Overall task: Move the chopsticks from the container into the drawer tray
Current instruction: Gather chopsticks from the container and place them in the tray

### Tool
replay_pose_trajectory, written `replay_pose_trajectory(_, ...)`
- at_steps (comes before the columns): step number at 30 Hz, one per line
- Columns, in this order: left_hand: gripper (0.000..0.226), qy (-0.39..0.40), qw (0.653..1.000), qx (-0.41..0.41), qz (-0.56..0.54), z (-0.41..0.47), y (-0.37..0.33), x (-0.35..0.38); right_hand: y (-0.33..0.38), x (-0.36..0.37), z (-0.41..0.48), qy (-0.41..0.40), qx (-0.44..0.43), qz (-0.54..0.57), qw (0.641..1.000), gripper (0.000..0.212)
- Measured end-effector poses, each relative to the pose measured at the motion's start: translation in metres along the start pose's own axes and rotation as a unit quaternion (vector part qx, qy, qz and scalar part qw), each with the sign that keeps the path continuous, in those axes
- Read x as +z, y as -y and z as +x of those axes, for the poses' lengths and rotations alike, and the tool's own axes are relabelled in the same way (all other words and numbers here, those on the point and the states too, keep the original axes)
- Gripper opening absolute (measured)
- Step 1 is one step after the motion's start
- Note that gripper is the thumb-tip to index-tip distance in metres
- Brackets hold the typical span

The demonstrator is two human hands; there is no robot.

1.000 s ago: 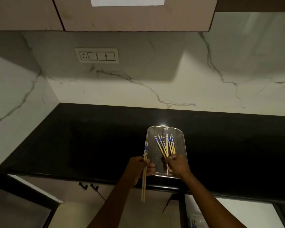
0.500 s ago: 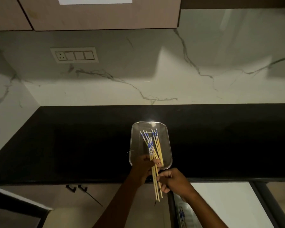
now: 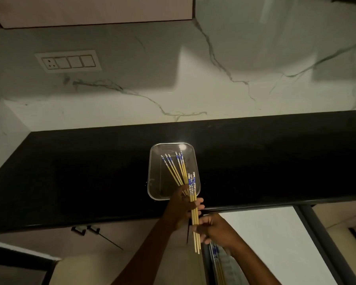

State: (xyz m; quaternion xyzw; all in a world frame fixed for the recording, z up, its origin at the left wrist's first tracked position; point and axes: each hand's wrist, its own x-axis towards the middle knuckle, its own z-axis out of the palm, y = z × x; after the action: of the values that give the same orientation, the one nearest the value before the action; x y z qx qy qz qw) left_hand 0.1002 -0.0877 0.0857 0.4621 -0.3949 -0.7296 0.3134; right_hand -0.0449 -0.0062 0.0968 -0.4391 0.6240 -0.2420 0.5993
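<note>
We hold a small bundle of chopsticks [image 3: 194, 210] w/ both hands: left hand [image 3: 182, 206] wraps the upper-mid shafts just off the near rim of the container [image 3: 152, 171], right hand [image 3: 215, 228] pinches the lower shafts, fingers closed round them. Bundle's long axis runs approx 12-to-6, patterned blue/white ends at 12, plain tips at 6, hanging past the desk [image 3: 80, 171] edge. The key relation: the drawer tray [image 3: 221, 262] lies at approx 5 o'clock from the right hand, just below it, and that hand is the nearer one; a few sticks already seem to lie there lengthwise, though it's dim & partly hidden by the arm. So we judge the bundle needs only a short drop down & a slight swing to match the tray's run. Remaining chopsticks [image 3: 176, 169] sit fanned in the container, ends toward 11–12, their near ends by the left hand. Materials: sticks are pale bamboo-like, thin, round, smooth; container clear plastic, rounded rect, glossy; desk black polished stone; wall white marble w/ grey veins.
</note>
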Motion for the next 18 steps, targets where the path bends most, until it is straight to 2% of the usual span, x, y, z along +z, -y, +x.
replay_pose_trajectory(2, 0.087, 0.032, 0.999, 0.006, 0.032, 0.001, -0.002, 0.0, -0.008, -0.005, -0.005, -0.001, 0.01, 0.005, 1.0, 0.02)
replay_pose_trajectory(5, 0.103, 0.063, 0.995, 0.009, 0.082, 0.002, -0.007, 0.002, -0.017, -0.012, -0.015, 0.018, 0.011, 0.019, 1.0, 0.016)
replay_pose_trajectory(8, 0.107, 0.079, 0.99, 0.014, 0.116, 0.003, -0.011, 0.004, -0.024, -0.019, -0.022, 0.035, 0.01, 0.029, 0.999, 0.012)
replay_pose_trajectory(13, 0.101, 0.099, 0.981, 0.015, 0.163, 0.004, -0.015, 0.011, -0.029, -0.026, -0.029, 0.048, 0.004, 0.021, 0.999, 0.028)
replay_pose_trajectory(18, 0.095, 0.094, 0.981, 0.013, 0.171, 0.004, -0.014, 0.013, -0.029, -0.032, -0.034, 0.051, 0.005, 0.01, 0.999, 0.022)
